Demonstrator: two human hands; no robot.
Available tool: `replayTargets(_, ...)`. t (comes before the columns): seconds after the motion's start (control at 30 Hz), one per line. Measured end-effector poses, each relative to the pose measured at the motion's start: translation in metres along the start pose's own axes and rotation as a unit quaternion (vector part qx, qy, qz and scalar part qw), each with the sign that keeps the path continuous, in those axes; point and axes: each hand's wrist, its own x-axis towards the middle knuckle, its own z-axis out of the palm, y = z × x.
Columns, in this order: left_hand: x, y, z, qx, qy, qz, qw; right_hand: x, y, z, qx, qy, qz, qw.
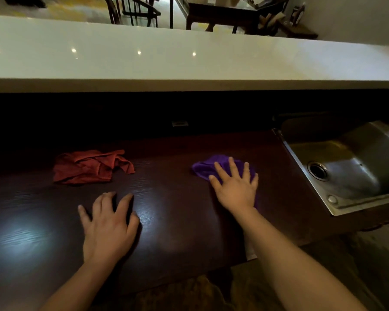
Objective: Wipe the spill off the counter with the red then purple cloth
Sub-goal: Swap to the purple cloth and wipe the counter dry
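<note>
A crumpled red cloth point(91, 167) lies on the dark wooden counter point(177, 216), left of centre, with no hand on it. Further right, the purple cloth point(203, 168) is bunched under my right hand point(235, 185), which presses flat on it with fingers spread. My left hand point(109, 225) rests palm down on the bare counter, below and to the right of the red cloth, holding nothing. I cannot make out any spill on the glossy dark surface.
A steel sink point(350, 169) is set into the counter at the right. A raised white ledge point(189, 61) runs along the back above a dark recess. Chairs and a table stand beyond it. The counter's front edge is near my forearms.
</note>
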Motion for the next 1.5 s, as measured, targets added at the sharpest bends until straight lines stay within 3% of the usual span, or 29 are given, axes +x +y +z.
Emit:
replayTargets(0.07,-0.002,-0.002,-0.001,-0.013,0.000,-0.002,1.000,-0.020,-0.038,0.008,0.001,0.014,-0.057,0.998)
replayTargets(0.17,-0.003,-0.006,-0.005,-0.060,0.013,-0.006,0.998,-0.077,-0.070,0.028,-0.007,0.041,-0.222,0.974)
replayTargets(0.23,-0.005,-0.015,-0.012,-0.092,0.015,0.011,0.996,-0.102,-0.063,0.037,-0.031,0.049,-0.323,0.945)
replayTargets(0.3,-0.011,-0.035,-0.020,-0.090,0.006,0.034,0.995,-0.095,-0.051,0.030,-0.061,0.041,-0.367,0.927)
replayTargets(0.47,-0.034,-0.100,-0.034,-0.001,-0.014,0.006,1.000,-0.079,-0.103,0.011,-0.019,0.011,-0.226,0.974)
replayTargets(0.53,-0.039,-0.109,-0.036,0.022,-0.032,-0.011,0.999,-0.114,-0.142,0.030,0.001,0.014,-0.286,0.958)
replayTargets(0.6,-0.039,-0.112,-0.035,0.031,-0.043,-0.023,0.998,-0.145,-0.164,0.051,-0.001,0.025,-0.400,0.916)
replayTargets(0.67,-0.039,-0.112,-0.034,0.031,-0.046,-0.035,0.998,-0.136,-0.164,0.052,-0.012,0.028,-0.453,0.891)
replayTargets(0.73,-0.040,-0.113,-0.032,0.027,-0.032,-0.045,0.998,-0.103,-0.163,0.042,-0.034,0.041,-0.440,0.897)
replayTargets(0.83,-0.043,-0.113,-0.032,0.016,-0.004,-0.088,0.996,-0.054,-0.171,0.023,-0.039,0.023,-0.317,0.947)
replayTargets(0.93,-0.044,-0.115,-0.031,-0.011,0.043,-0.135,0.990,-0.057,-0.188,0.023,-0.031,0.024,-0.249,0.968)
replayTargets(1.17,-0.044,-0.122,-0.033,-0.087,0.067,-0.133,0.985,-0.150,-0.252,0.047,-0.012,-0.009,-0.425,0.905)
replayTargets(1.33,-0.044,-0.128,-0.033,-0.162,0.083,-0.123,0.975,-0.103,-0.312,0.031,-0.044,-0.046,-0.414,0.908)
replayTargets(1.5,-0.045,-0.125,-0.043,-0.186,0.074,-0.125,0.972,-0.105,-0.324,0.030,-0.058,-0.061,-0.381,0.921)
